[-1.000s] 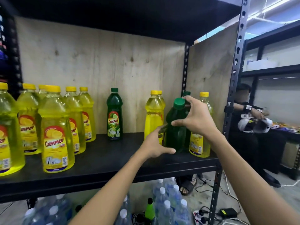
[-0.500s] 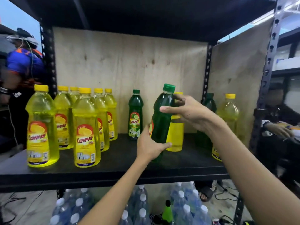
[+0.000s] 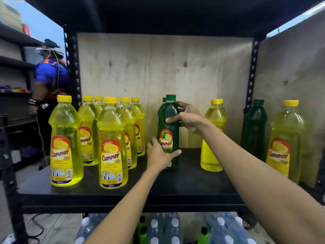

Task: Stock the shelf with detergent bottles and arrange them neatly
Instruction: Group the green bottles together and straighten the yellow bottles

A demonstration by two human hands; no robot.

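Two hands on one green detergent bottle (image 3: 166, 138), mid-shelf: the left hand (image 3: 158, 154) grips the lower body at the label, thumb laid across the front. The right hand (image 3: 190, 118) grips the shoulder below the green cap, fingers (image 3: 182, 105) curled round the far side. The bottle stands upright, label forward, its base seemingly on the black shelf (image 3: 184, 182), though the left hand hides part of the foot. Directly behind it is a second green bottle (image 3: 164, 99), of which only the cap edge shows. Left of the pair: six yellow bottles (image 3: 112, 147) with yellow caps, grouped close, two at the front and four behind, labels forward. Right of the pair and apart from it: a single yellow bottle (image 3: 213, 138), label not showing. Further right, near the rear post: a dark green bottle (image 3: 255, 131) and, just beside it, a yellow labelled bottle (image 3: 285, 141). Back of bay: plywood panel (image 3: 167, 67). Below the shelf: clear water bottles (image 3: 164, 229) with white caps, packed together. Far left, outside the rack: a person in a blue shirt (image 3: 50, 74), turned away.
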